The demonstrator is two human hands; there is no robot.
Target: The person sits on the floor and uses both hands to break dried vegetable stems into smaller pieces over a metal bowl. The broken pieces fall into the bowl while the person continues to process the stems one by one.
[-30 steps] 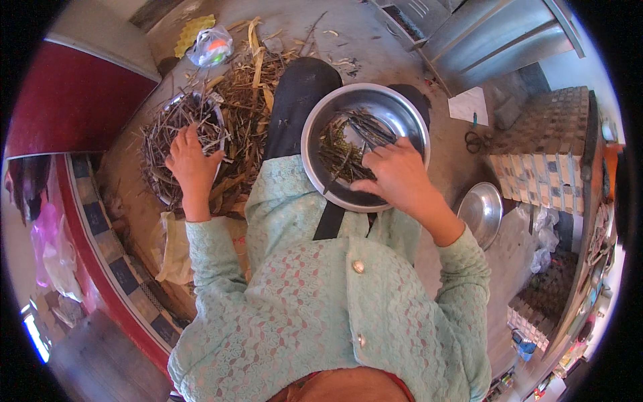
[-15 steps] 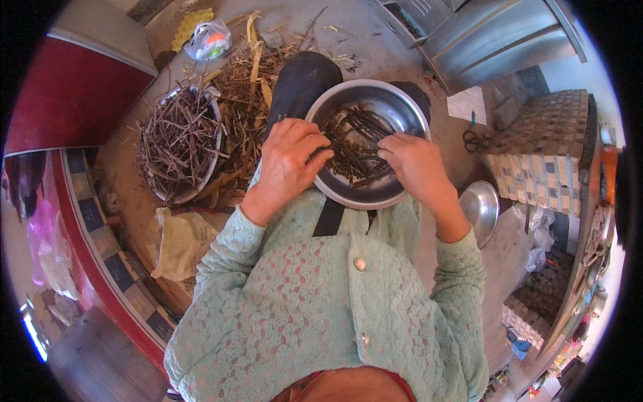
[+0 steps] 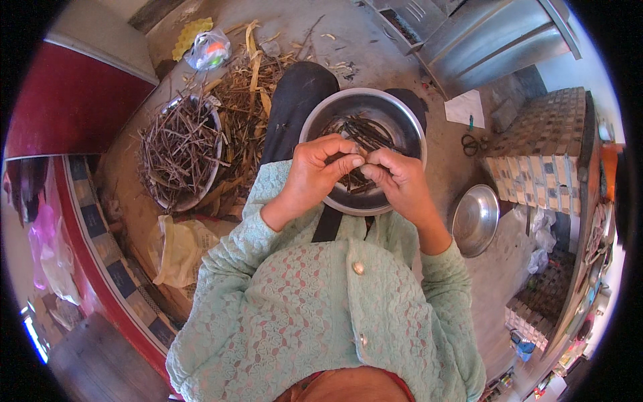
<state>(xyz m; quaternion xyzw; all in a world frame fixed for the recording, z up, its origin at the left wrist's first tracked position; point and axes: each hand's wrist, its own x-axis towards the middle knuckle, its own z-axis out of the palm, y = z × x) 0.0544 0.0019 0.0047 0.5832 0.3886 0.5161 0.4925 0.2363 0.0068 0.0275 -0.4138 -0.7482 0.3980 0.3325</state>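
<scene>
A steel bowl [image 3: 396, 110] rests across my lap, with a heap of thin, dark, dried pods or stalks [image 3: 370, 130] inside it. Over its near half, my left hand [image 3: 313, 167] and my right hand [image 3: 404, 186] meet fingertip to fingertip. Both are closed in a pinch. Whatever sits between the fingertips is too small and too covered to name. Part of the bowl's contents is hidden beneath my hands.
Left of my knee stands a basin [image 3: 216, 127] piled with broken sticks [image 3: 177, 151], beside loose dry husks and twigs [image 3: 249, 100]. On the right lie a shallow metal pan [image 3: 477, 218], scissors [image 3: 470, 144] and white paper [image 3: 465, 107], near a tiled brick block [image 3: 536, 154].
Both hands have come together over the bowl. My left hand moved right from the bowl's left rim, and my right hand shifted toward me, off the dark pieces.
</scene>
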